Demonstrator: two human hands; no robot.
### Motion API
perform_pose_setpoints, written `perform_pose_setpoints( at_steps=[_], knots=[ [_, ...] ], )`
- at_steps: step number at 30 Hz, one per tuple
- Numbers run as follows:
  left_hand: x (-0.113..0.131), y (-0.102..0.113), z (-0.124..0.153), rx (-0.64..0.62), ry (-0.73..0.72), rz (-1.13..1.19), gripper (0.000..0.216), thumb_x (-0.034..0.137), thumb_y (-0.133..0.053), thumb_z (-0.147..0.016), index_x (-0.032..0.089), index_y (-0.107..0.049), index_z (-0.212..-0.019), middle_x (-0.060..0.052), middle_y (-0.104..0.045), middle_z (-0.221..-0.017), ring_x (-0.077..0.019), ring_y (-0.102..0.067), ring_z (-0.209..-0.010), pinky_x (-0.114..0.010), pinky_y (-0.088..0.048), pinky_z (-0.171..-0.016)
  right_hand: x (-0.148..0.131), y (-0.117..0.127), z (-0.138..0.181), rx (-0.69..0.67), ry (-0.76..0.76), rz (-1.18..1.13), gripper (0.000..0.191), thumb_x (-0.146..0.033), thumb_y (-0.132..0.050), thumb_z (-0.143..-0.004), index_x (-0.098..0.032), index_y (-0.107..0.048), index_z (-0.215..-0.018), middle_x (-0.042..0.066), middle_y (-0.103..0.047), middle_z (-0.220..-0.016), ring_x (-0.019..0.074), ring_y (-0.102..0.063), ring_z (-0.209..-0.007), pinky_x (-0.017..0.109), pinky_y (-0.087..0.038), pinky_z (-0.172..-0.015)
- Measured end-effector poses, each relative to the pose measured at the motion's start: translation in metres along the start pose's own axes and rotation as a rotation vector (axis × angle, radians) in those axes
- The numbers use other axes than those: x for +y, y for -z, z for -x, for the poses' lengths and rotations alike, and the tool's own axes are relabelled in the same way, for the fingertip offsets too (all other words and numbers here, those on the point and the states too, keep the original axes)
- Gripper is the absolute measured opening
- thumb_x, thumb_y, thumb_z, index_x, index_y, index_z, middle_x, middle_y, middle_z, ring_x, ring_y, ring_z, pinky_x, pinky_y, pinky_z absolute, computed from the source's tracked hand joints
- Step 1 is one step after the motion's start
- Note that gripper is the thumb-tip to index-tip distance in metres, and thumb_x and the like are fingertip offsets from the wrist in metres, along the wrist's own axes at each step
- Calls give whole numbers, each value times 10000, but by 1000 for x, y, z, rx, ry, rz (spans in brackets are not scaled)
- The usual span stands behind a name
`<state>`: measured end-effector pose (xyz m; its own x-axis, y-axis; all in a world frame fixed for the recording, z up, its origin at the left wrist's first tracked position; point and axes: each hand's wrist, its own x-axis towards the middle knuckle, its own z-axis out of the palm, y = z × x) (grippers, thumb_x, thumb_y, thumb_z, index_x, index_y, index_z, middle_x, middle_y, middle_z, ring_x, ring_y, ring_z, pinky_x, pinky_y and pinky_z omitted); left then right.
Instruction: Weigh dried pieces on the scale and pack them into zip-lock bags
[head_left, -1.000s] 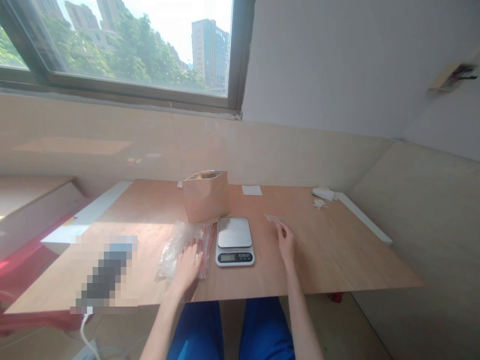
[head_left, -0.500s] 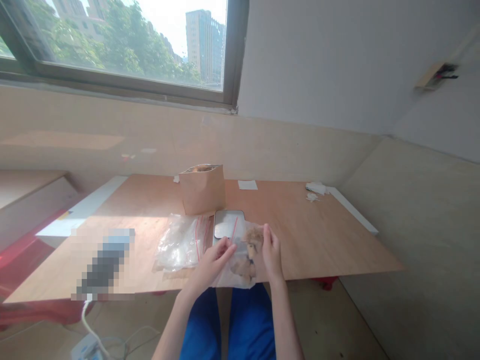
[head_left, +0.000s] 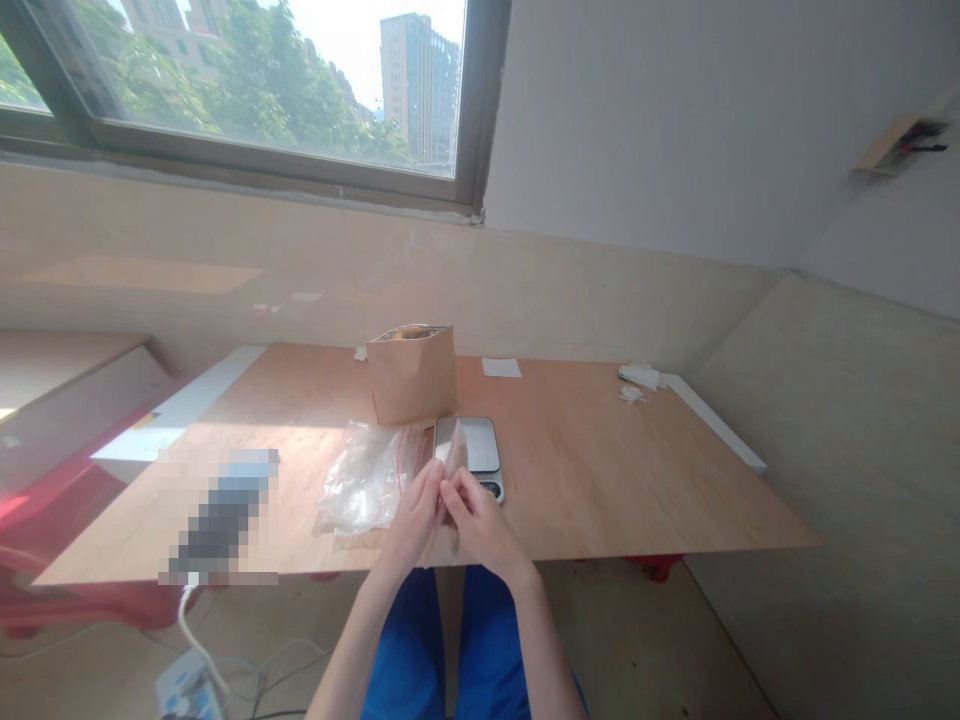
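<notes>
My left hand (head_left: 415, 520) and my right hand (head_left: 480, 525) meet over the table's near edge, fingers pinched on a small clear zip bag (head_left: 452, 452) held edge-on between them. The bag stands up in front of the digital scale (head_left: 478, 447). A pile of clear zip bags with red strips (head_left: 367, 477) lies just left of my left hand. Behind them an open brown paper bag (head_left: 413, 375) stands upright.
The wooden table (head_left: 600, 480) runs along a tiled wall under a window. A white paper slip (head_left: 502, 367) and white scraps (head_left: 639, 380) lie at the far side. A blurred dark object (head_left: 217, 520) rests at the near left. Cables and a power strip (head_left: 184, 680) lie on the floor.
A second ago my hands lay apart on the table. They then lifted a clear bag with brown contents, and now have come together, turning the bag edge-on before the scale.
</notes>
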<state>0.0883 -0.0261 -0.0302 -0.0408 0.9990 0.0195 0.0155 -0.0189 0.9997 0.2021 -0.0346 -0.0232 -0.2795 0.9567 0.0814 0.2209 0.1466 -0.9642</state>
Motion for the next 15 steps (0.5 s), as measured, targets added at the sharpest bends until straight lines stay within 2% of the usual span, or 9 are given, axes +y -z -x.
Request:
perform_pose_setpoints(
  at_steps=[4, 7, 10, 15],
  knots=[
    [-1, 4, 2, -28, 36, -32, 392, 557, -434, -780, 206, -510, -623, 17, -450, -519, -140, -468, -525, -262, -421, -486, 1, -3, -1, -25, 13, 16, 274, -396, -385, -882, -207, -446, -692, -29, -538, -629, 119, -497, -593, 219, -387, -577],
    [-1, 6, 2, 9, 13, -57, 329, 530, -532, -724, 216, -538, -625, 11, -451, -502, -158, -486, -534, -261, -407, -454, 0, -2, -2, -31, 26, 18, 270, -381, -349, -892, -207, -488, -739, -21, -545, -657, 123, -518, -623, 212, -388, -575],
    [0, 8, 0, 27, -32, -73, 303, 500, -551, -715, 217, -530, -610, 11, -458, -511, -157, -491, -544, -256, -412, -461, 0, -2, -3, -29, 35, 14, 291, -383, -328, -896, -200, -518, -773, -19, -543, -662, 121, -520, -616, 207, -388, -556],
    [0, 8, -1, -77, -101, -129, 313, 463, -453, -789, 206, -461, -610, 25, -456, -561, -122, -460, -539, -229, -397, -478, 5, -9, -5, 21, 37, -15, 292, -362, -344, -884, -189, -480, -692, -37, -483, -570, 102, -450, -523, 203, -345, -497]
  ],
)
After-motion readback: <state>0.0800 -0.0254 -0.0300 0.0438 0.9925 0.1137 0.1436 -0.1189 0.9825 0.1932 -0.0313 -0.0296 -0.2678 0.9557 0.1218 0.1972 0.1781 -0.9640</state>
